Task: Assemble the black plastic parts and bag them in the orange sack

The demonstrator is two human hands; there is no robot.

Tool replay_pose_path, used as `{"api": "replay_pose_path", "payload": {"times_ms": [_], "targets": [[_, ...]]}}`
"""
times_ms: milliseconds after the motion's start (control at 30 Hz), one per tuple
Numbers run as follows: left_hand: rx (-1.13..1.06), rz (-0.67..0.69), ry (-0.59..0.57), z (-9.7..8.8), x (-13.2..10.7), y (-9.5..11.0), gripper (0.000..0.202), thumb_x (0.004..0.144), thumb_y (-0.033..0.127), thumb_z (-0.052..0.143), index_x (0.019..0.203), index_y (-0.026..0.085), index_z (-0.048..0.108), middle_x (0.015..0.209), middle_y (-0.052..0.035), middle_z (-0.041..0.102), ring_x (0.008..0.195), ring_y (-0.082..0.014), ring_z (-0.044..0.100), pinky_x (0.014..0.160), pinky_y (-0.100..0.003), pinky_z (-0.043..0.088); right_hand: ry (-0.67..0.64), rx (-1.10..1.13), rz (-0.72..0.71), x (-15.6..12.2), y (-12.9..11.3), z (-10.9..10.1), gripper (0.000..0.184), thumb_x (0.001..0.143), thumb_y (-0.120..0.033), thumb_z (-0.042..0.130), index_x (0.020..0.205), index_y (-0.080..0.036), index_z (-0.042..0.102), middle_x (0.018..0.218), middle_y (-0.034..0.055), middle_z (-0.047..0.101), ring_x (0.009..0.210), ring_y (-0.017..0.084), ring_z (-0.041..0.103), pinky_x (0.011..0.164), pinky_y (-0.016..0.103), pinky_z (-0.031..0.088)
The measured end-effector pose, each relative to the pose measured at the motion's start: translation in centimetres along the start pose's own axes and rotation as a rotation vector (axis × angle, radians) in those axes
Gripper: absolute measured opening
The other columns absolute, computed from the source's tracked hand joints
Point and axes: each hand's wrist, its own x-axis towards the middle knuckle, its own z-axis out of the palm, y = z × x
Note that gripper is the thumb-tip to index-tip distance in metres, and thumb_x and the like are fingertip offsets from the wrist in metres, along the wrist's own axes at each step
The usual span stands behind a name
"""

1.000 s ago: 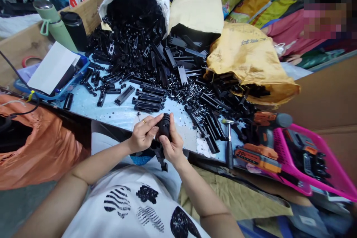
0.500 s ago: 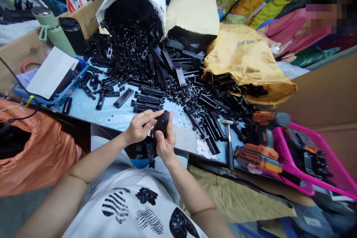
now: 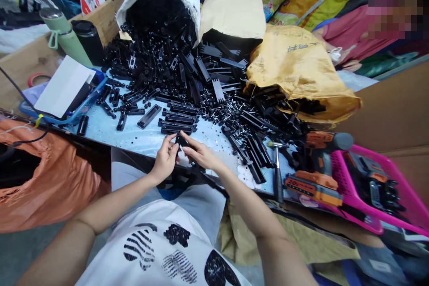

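Between my two hands, at the front edge of the table, is a long jointed black plastic part (image 3: 181, 140). Its upper end is pinched in the fingers of my left hand (image 3: 165, 157). My right hand (image 3: 202, 153) grips the same part from the other side, with thumb and forefinger close to that end. A dark arm of it runs down to the right below my right wrist; my fingers hide much of the middle. Just beyond lies a row of black assembled bars (image 3: 179, 118), and a single bar (image 3: 149, 116) lies left of it.
Black parts spill from a white sack (image 3: 125, 6), a cream sack (image 3: 231, 4) and a yellow sack (image 3: 295, 62). Loose metal pins (image 3: 231, 109) lie centrally. On the right are a hammer (image 3: 277, 174), a cordless drill (image 3: 323, 161) and a pink basket (image 3: 398, 174). Another person's sleeve (image 3: 355, 31) shows behind.
The black part has turned, its long arm swinging from straight down to the lower right. My right hand has rolled over with its back upward, and my left hand has shifted slightly right.
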Motion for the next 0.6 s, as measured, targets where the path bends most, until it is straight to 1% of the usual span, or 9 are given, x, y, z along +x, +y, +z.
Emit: {"api": "replay_pose_path", "payload": {"times_ms": [67, 100, 133, 200, 267, 333, 400, 467, 600], "targets": [[-0.012, -0.194, -0.015, 0.3, -1.2, -1.9, 0.042, 0.089, 0.035, 0.048, 0.126, 0.018, 0.036, 0.072, 0.0026, 0.056, 0.055, -0.011, 0.061, 0.051, -0.022, 0.051, -0.183, -0.207, -0.05, 1.5, 1.0, -1.3, 0.05, 0.092, -0.042, 0.043, 0.137, -0.02, 0.043, 0.104, 0.0056, 0.064, 0.079, 0.014, 0.06, 0.076, 0.028, 0.05], [-0.009, -0.266, -0.017, 0.4, -1.7, -2.6, 0.042, 0.088, 0.035, 0.05, 0.123, 0.017, 0.034, 0.071, 0.0031, 0.056, 0.055, -0.0121, 0.062, 0.05, -0.022, 0.051, -0.212, -0.33, -0.081, 2.4, 1.2, -1.5, 0.044, 0.093, -0.041, 0.043, 0.129, -0.018, 0.051, 0.106, 0.008, 0.064, 0.088, 0.016, 0.061, 0.082, 0.029, 0.048], [0.002, -0.32, -0.009, 0.5, -2.0, -3.2, 0.041, 0.087, 0.036, 0.05, 0.12, 0.017, 0.034, 0.068, 0.004, 0.056, 0.052, -0.0127, 0.062, 0.047, -0.022, 0.05, -0.202, -0.449, -0.1, 3.3, 1.3, -1.3, 0.04, 0.093, -0.04, 0.042, 0.12, -0.016, 0.058, 0.107, 0.0102, 0.063, 0.096, 0.018, 0.059, 0.086, 0.03, 0.046], [0.038, -0.372, 0.015, 0.8, -2.4, -3.7, 0.036, 0.087, 0.038, 0.049, 0.112, 0.018, 0.033, 0.061, 0.0067, 0.054, 0.042, -0.0127, 0.058, 0.04, -0.021, 0.046, -0.105, -0.649, -0.065, 5.3, 0.8, 0.2, 0.038, 0.095, -0.04, 0.038, 0.107, -0.013, 0.063, 0.104, 0.0129, 0.063, 0.099, 0.021, 0.059, 0.087, 0.032, 0.045], [0.094, -0.375, 0.036, 1.1, -2.6, -3.7, 0.03, 0.087, 0.037, 0.049, 0.105, 0.019, 0.034, 0.054, 0.0093, 0.051, 0.036, -0.0125, 0.054, 0.036, -0.02, 0.041, -0.017, -0.772, 0.049, 7.3, 0.0, 2.5, 0.036, 0.094, -0.039, 0.039, 0.104, -0.012, 0.061, 0.098, 0.0141, 0.064, 0.093, 0.022, 0.062, 0.081, 0.032, 0.047], [0.178, -0.374, 0.041, 1.2, -2.5, -3.3, 0.027, 0.084, 0.033, 0.052, 0.099, 0.02, 0.035, 0.051, 0.0099, 0.05, 0.035, -0.0127, 0.054, 0.037, -0.02, 0.039, 0.006, -0.817, 0.131, 8.9, -0.6, 4.3, 0.028, 0.091, -0.032, 0.046, 0.101, -0.011, 0.061, 0.095, 0.015, 0.065, 0.087, 0.022, 0.063, 0.075, 0.031, 0.048], [0.257, -0.376, 0.018, 1.1, -2.2, -3.0, 0.025, 0.081, 0.029, 0.056, 0.095, 0.02, 0.037, 0.05, 0.0094, 0.051, 0.037, -0.0132, 0.055, 0.04, -0.021, 0.039, -0.023, -0.8, 0.12, 9.8, -0.6, 4.9, 0.018, 0.087, -0.023, 0.052, 0.097, -0.013, 0.063, 0.096, 0.0127, 0.065, 0.086, 0.02, 0.064, 0.075, 0.028, 0.048], [0.272, -0.389, -0.026, 1.0, -1.9, -2.8, 0.023, 0.081, 0.029, 0.056, 0.092, 0.02, 0.038, 0.047, 0.0097, 0.05, 0.037, -0.0141, 0.056, 0.043, -0.022, 0.039, 0.031, -0.677, 0.045, 9.7, 0.1, 4.1, 0.014, 0.083, -0.019, 0.056, 0.093, -0.016, 0.064, 0.097, 0.0078, 0.066, 0.087, 0.017, 0.063, 0.078, 0.025, 0.048], [0.286, -0.388, -0.102, 0.7, -1.5, -3.0, 0.017, 0.083, 0.032, 0.053, 0.086, 0.02, 0.041, 0.038, 0.0108, 0.045, 0.037, -0.0153, 0.056, 0.047, -0.023, 0.039, 0.376, -0.18, -0.039, 6.6, 2.2, 1.8, 0.013, 0.079, -0.024, 0.06, 0.088, -0.016, 0.064, 0.086, 0.0041, 0.067, 0.074, 0.013, 0.064, 0.071, 0.025, 0.051]]}}
